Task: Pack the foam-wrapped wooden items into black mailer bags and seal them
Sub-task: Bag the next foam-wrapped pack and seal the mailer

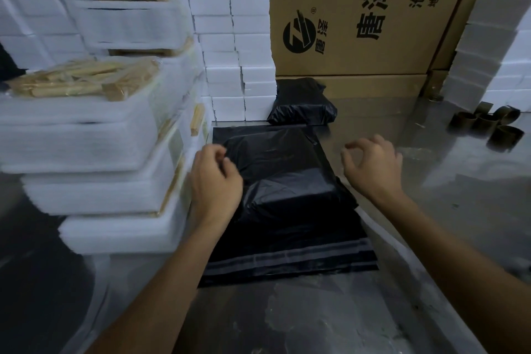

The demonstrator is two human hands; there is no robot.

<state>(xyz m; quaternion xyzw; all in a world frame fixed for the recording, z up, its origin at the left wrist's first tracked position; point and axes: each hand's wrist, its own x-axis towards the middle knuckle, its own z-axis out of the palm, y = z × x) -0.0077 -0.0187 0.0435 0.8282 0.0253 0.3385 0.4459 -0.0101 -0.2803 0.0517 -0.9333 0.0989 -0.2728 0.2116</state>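
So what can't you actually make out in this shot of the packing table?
- Contents of the filled black mailer bag: head view, opaque plastic hides them.
- Whether the left hand pinches that bag: its curled fingers cover the contact.
- Second black bag by the cardboard box: its seal faces away, unseen.
- Box printing: cut off by the top edge.
- Wooden pieces in the foam stacks: mostly covered by foam; blurred.

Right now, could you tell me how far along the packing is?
One sealed black parcel lies by the cardboard box. A filled mailer bag sits between the left hand and right hand, neither plainly gripping it; its adhesive strip is unsealed. Stacked foam-wrapped items remain.
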